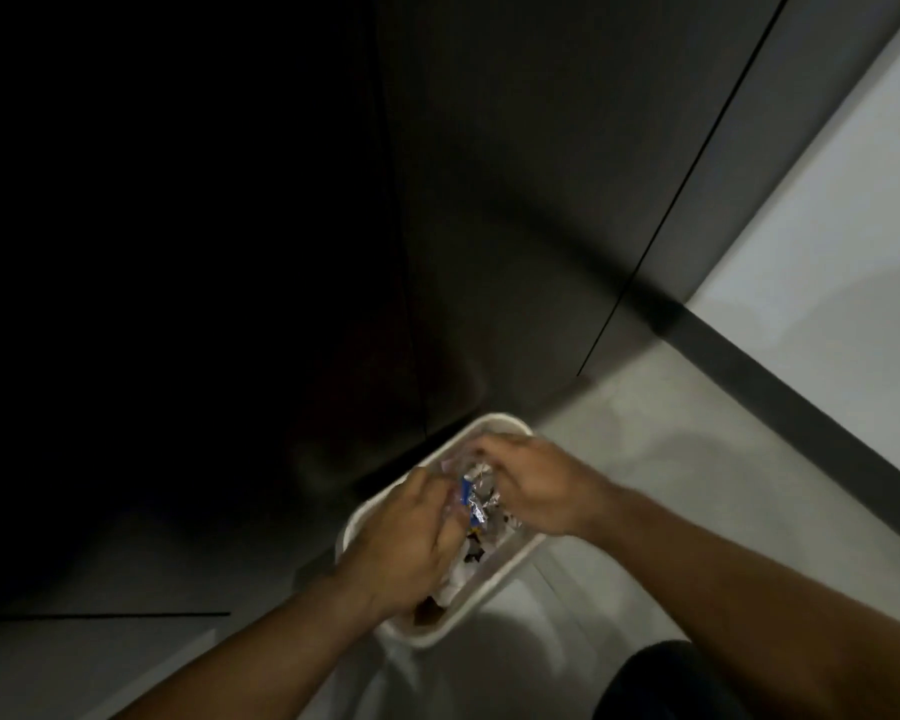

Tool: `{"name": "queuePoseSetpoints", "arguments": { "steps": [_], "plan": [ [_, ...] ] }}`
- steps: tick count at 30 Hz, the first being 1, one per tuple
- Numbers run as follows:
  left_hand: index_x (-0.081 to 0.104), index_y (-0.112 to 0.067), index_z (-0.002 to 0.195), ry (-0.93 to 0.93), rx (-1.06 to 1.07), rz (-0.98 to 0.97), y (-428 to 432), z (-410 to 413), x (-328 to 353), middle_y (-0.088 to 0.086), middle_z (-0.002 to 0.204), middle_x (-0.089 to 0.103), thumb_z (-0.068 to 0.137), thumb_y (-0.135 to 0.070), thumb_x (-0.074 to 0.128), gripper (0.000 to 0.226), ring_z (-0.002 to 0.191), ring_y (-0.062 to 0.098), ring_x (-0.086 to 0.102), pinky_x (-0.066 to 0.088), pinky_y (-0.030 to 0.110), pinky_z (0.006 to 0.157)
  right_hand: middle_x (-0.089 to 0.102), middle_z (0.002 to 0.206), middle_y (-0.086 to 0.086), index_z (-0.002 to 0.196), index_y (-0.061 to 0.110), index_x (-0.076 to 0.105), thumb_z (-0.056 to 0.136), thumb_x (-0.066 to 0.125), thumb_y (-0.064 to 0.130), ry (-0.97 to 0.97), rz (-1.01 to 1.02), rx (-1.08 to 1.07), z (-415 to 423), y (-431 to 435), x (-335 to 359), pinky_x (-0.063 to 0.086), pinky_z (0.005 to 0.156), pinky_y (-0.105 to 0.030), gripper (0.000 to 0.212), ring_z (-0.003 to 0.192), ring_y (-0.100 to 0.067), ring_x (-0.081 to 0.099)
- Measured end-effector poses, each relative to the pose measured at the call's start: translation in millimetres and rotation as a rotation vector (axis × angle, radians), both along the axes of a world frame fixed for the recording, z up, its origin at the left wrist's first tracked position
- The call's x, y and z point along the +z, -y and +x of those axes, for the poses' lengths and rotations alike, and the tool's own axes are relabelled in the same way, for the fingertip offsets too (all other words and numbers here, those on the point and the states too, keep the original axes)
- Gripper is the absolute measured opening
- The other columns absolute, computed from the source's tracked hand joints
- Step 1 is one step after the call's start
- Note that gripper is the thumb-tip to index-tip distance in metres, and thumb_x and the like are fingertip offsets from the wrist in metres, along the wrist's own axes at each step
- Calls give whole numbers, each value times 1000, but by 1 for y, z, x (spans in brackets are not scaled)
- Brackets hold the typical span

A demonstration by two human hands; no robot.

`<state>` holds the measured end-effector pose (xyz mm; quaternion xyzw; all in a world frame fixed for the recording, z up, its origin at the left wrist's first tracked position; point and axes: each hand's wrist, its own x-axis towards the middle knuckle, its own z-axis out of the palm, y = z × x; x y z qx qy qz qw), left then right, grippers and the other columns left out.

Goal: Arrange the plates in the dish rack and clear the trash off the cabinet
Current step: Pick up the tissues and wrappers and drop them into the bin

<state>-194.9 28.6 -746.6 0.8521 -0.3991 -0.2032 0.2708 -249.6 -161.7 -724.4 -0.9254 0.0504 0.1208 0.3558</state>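
Observation:
A white rectangular trash bin [494, 423] stands on the pale floor below me, partly filled with paper and wrappers. Both my hands are over its opening. My left hand [411, 532] and my right hand [536, 485] hold a bundle of crumpled trash [476, 491] between them: silvery foil and clear plastic with a blue and yellow wrapper. The fingers of both hands curl around it. The frame is blurred and dim, so finer detail is lost. No plates or dish rack are in view.
Dark cabinet fronts [515, 200] rise behind the bin, with a thin vertical seam. A dark skirting strip [801, 413] runs along a white wall [827, 252] at the right. Grey floor [671, 459] surrounds the bin. A dark shape [661, 683] sits at the bottom edge.

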Motion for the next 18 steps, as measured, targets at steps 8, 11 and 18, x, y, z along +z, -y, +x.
{"name": "queuePoseSetpoints", "arguments": {
  "steps": [8,11,18],
  "plan": [
    [46,-20,133,174,-283,346,78,-3,-86,7,142,37,102,-38,26,42,132,27,30,21,48,113,66,102,12,107,31,66,101,45,22,84,-52,-281,-32,22,26,52,81,-22,23,92,-3,60],
    [36,-23,142,162,-339,473,84,-2,-119,10,154,19,102,-34,29,42,141,30,16,13,51,114,67,100,17,108,35,65,101,46,28,106,-3,-349,-42,16,20,50,78,-16,22,90,2,60],
    [19,-32,146,80,-343,510,76,12,-160,6,155,16,98,-49,16,51,142,32,13,14,48,116,65,94,14,109,40,60,100,38,32,118,102,-426,-46,17,18,47,67,-20,25,80,2,59]
  ]
}}
